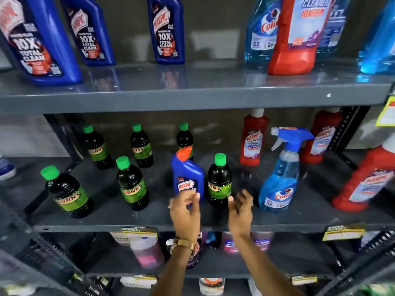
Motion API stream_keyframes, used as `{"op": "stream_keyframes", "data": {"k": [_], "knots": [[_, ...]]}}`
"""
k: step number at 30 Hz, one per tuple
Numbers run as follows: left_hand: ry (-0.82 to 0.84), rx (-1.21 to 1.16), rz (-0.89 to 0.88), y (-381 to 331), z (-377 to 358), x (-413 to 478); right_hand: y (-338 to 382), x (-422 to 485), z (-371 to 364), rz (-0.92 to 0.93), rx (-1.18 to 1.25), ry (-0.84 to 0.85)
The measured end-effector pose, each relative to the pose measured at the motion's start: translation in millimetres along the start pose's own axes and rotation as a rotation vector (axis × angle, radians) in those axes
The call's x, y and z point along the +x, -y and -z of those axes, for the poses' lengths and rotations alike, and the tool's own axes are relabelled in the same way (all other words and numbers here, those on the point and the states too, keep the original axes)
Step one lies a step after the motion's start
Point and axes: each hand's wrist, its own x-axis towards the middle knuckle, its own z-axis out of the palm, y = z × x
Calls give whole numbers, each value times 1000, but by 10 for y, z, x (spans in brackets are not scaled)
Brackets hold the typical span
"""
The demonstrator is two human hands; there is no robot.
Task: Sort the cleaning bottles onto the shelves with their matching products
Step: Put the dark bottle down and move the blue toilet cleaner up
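My left hand (184, 207) is at the base of the small blue bottle (187, 178) in the centre of the frame. The fingers (195, 196) curl around its lower front edge and grip it while it stands on the middle shelf (149, 221). I hold it low so that the label stays readable and the orange cap (184, 153) stays clear.

This bottle stands among the green-capped dark bottles (132, 184), which fill the left and centre of the middle shelf. It does not match them. In my judgement it belongs with the large blue bottles (165, 30) at the upper left of the frame, on the top shelf (192, 92), since they carry the same brand name.

My right hand (240, 208) is released, fingers spread, just beside the nearest green-capped bottle (219, 182) and not gripping it. I judge that it is there to steady that neighbour so it does not tip when the blue bottle leaves.

Other mismatches are visible. A spray bottle (280, 174) of blue liquid stands at the right of the middle shelf among the red bottles (252, 139). A red bottle (297, 35) stands at the upper right among the pale blue refill packs (259, 33).

Next step, as I judge it: lift the blue bottle straight up, clear the shelf edge above, and set it beside its matching row.
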Motion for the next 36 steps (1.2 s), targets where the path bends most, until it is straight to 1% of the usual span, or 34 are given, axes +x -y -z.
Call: {"op": "stream_keyframes", "data": {"k": [1, 2, 3, 4, 6, 7, 8, 10, 13, 15, 19, 23, 25, 27, 30, 33, 36], "knots": [[-56, 30, 4, 46, 61, 56, -50, -82, -34, 2, 16, -49], [-91, 64, 4, 86, 110, 126, -80, -167, -74, 23, -2, -58], [-80, 70, 8, 127, 147, 199, -101, -242, -122, 36, -24, -26], [-9, 18, 21, 155, 164, 278, -99, -299, -177, 37, -40, 23], [212, -160, 104, 212, 171, 396, -75, -384, -272, 56, -21, 120], [297, -213, 151, 246, 166, 448, -46, -396, -316, 68, -6, 150], [345, -225, 192, 285, 182, 478, -32, -404, -353, 82, -37, 169], [382, -178, 224, 353, 235, 536, 21, -418, -399, 85, -49, 203], [470, -113, 193, 350, 359, 547, 60, -460, -408, 99, -61, 231], [493, -106, 167, 322, 457, 433, 47, -509, -387, 131, -53, 251], [477, -92, 145, 226, 660, 131, 16, -648, -304, 162, -43, 248], [488, -101, 114, 38, 922, -12, 152, -928, -221, 207, -6, 281], [488, -132, 60, -159, 1079, -4, 360, -1060, -166, 253, 53, 293], [478, -174, -25, -484, 1238, 53, 671, -1137, -115, 325, 98, 269], [449, -248, -207, -1187, 1515, 297, 1422, -1174, -57, 517, 129, 175], [382, -324, -356, -1864, 1710, 536, 2214, -1183, 30, 676, 131, 147], [338, -352, -425, -2374, 1835, 875, 2888, -1036, 17, 783, 141, 157]]}}
